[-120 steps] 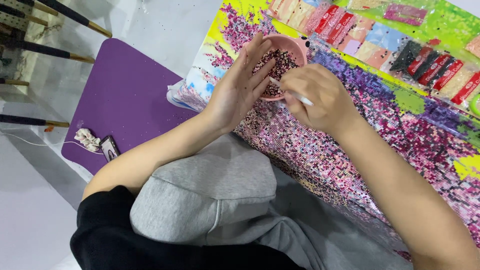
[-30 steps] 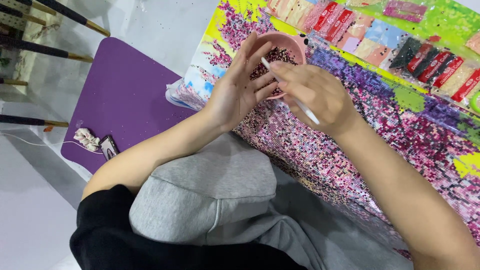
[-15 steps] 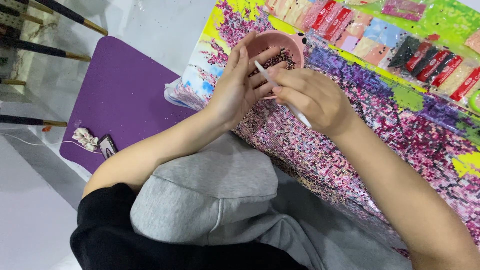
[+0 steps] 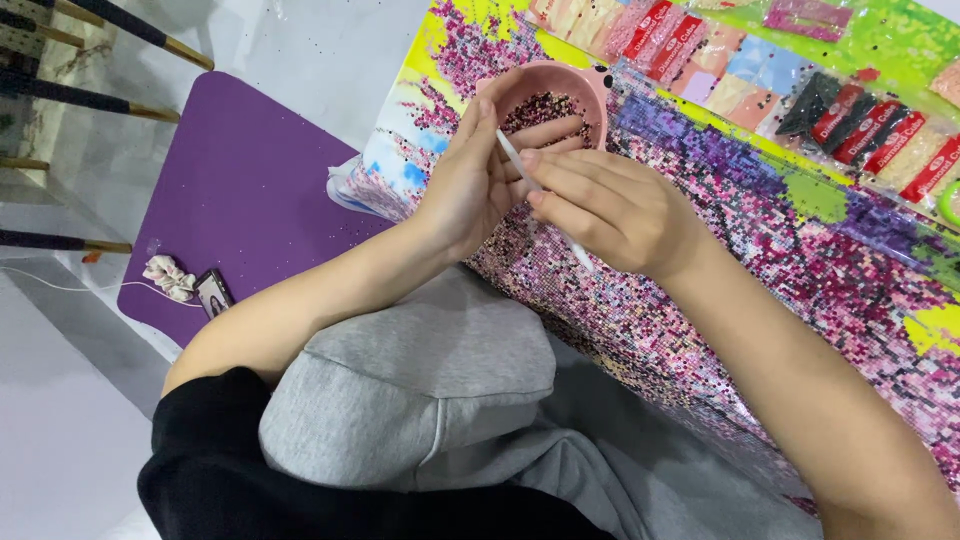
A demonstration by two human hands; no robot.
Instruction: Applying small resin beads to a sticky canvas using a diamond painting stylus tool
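A pink bowl (image 4: 585,82) full of small dark and pink beads rests on a large bead mosaic canvas (image 4: 800,250). My left hand (image 4: 475,185) is cupped against the bowl's near side, fingers apart and reaching over its rim. My right hand (image 4: 610,210) grips a thin white pen (image 4: 512,158) whose tip points up-left, touching the fingers of my left hand just below the bowl. The pen's lower end pokes out under my right palm.
Several bead packets (image 4: 860,125) in clear bags lie along the canvas's top right. A purple mat (image 4: 240,190) at the left carries a phone (image 4: 214,293) and a pale scrunchie (image 4: 170,276). My grey-clad knee (image 4: 420,390) is below the hands. Dark chair legs (image 4: 110,110) stand at the far left.
My right hand has slid left and down, swinging the pen's tip out of the bowl onto my left fingers. My left hand has closed in a little around the bowl.
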